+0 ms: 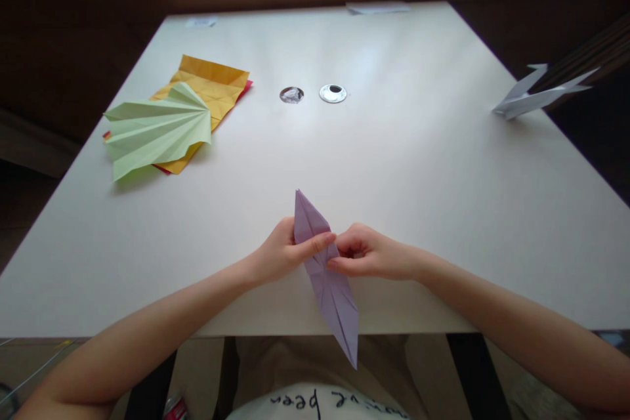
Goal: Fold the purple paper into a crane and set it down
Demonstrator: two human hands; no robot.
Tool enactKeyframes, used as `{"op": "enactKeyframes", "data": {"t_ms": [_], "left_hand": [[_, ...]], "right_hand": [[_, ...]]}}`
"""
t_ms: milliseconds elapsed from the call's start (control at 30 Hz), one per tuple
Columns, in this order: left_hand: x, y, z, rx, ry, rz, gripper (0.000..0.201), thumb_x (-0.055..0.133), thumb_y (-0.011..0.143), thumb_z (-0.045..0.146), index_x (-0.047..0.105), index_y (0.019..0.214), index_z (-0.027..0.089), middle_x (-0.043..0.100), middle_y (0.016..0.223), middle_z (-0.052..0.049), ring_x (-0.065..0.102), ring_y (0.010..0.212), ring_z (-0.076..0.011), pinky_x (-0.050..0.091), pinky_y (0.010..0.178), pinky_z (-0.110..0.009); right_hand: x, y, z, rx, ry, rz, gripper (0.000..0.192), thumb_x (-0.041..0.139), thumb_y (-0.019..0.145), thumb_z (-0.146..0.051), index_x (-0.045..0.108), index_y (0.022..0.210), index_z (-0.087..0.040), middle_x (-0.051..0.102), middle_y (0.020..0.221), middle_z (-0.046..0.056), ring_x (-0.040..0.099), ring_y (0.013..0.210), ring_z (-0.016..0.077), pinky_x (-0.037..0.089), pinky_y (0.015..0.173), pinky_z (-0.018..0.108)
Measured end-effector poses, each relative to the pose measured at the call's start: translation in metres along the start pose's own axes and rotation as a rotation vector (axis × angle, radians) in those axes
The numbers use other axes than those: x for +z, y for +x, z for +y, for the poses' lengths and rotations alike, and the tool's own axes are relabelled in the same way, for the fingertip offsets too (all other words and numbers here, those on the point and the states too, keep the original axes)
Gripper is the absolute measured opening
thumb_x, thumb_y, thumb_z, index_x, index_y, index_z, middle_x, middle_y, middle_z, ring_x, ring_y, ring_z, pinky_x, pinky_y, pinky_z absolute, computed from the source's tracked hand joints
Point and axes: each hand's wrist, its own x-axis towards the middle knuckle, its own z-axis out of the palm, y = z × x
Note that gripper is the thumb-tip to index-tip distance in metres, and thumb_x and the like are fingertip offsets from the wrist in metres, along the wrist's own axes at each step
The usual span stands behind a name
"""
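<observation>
A purple sheet of folded origami paper (pixel 337 298), long and pointed at both ends, is tilted between my two hands over the table's near edge. My left hand (pixel 290 249) grips it from the left, its thumb lying across the middle and its fingers hidden behind the paper. From the right, my right hand (pixel 361 251) pinches the paper's right edge near the middle between thumb and curled fingers. Creases run along the paper's length and meet near its centre. The lower tip reaches past the table edge.
On the white table (pixel 418 177), a pleated pale green paper (pixel 162 125) rests over a creased yellow paper (pixel 221 88), with red paper edges beneath. Two round holes, one a cable grommet (pixel 333 93), sit mid-table. A folded white paper figure (pixel 536 98) stands at the right edge.
</observation>
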Motion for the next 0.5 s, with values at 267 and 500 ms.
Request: {"op": "enactKeyframes", "data": {"t_ms": [267,500], "left_hand": [[0.0009,0.0011,-0.0046,-0.001,-0.068,0.121,0.04,0.049,0.083,0.05,0.058,0.074,0.012,0.053,0.068,-0.002,0.048,0.062,-0.0101,0.039,0.056,-0.021],[0.0002,0.0019,-0.0038,-0.021,-0.057,0.154,0.047,0.047,0.081,0.057,0.057,0.075,0.012,0.054,0.067,-0.002,0.048,0.061,-0.0112,0.037,0.055,-0.022]], "right_hand": [[-0.0019,0.0001,0.0013,0.019,0.019,-0.02,0.031,0.049,0.084,-0.038,0.046,0.065,-0.014,0.03,0.058,-0.006,0.027,0.052,0.0048,0.02,0.045,0.021],[-0.0005,0.0003,0.0005,0.0,0.068,-0.003,0.031,0.05,0.084,-0.037,0.046,0.063,-0.014,0.03,0.057,-0.006,0.027,0.051,0.0044,0.019,0.045,0.02]]}}
